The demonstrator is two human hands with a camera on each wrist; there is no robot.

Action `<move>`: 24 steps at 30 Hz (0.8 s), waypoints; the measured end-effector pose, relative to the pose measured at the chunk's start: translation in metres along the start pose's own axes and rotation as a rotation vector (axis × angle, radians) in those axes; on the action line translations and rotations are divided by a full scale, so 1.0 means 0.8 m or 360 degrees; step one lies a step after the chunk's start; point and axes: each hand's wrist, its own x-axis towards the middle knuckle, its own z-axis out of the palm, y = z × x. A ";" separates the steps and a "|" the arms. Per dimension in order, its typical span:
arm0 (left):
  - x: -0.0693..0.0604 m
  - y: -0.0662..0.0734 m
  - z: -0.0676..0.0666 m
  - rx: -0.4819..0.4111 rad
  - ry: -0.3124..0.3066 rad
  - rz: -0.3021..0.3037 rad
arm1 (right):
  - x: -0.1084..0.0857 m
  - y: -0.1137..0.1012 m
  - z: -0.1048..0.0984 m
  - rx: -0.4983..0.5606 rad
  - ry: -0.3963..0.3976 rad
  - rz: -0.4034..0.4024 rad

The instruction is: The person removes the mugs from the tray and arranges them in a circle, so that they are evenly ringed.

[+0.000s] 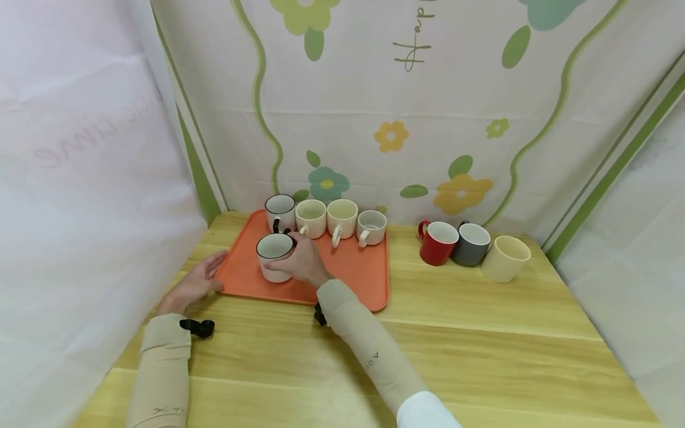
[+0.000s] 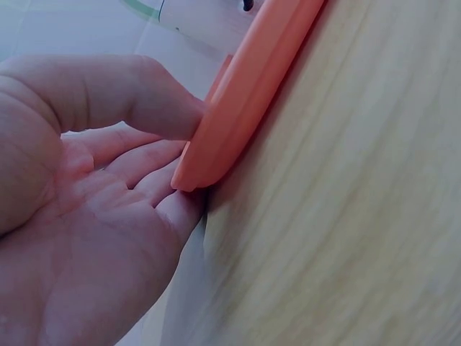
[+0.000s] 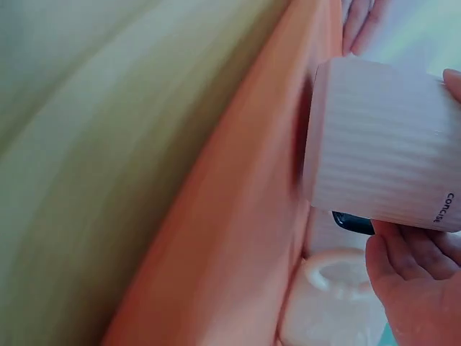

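Observation:
My right hand (image 1: 305,261) grips a white ribbed mug (image 1: 273,273) with a black rim, thumb on the near side and fingers around the far side by its dark handle. In the right wrist view, this mug (image 3: 382,144) shows the word "concise" on its wall and stands at the orange tray's surface. My left hand (image 1: 198,282) holds the left front corner of the orange tray (image 1: 348,276). The left wrist view has the thumb against the tray's rim (image 2: 238,108), with the other fingers stretched along its outer side, partly hidden by it.
Along the tray's back stand another black-rimmed white mug (image 1: 280,211), two cream mugs (image 1: 316,224) (image 1: 342,224) and a smaller whitish mug (image 1: 371,232). Right of the tray, on the wooden table (image 1: 481,345), are a red mug (image 1: 436,248), a grey mug (image 1: 471,249) and a pale yellow mug (image 1: 500,264). Printed curtains surround the table.

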 end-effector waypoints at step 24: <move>0.000 0.000 -0.002 0.0003 0.0001 -0.0010 | -0.148 0.003 -0.207 0.0010 0.0061 0.0075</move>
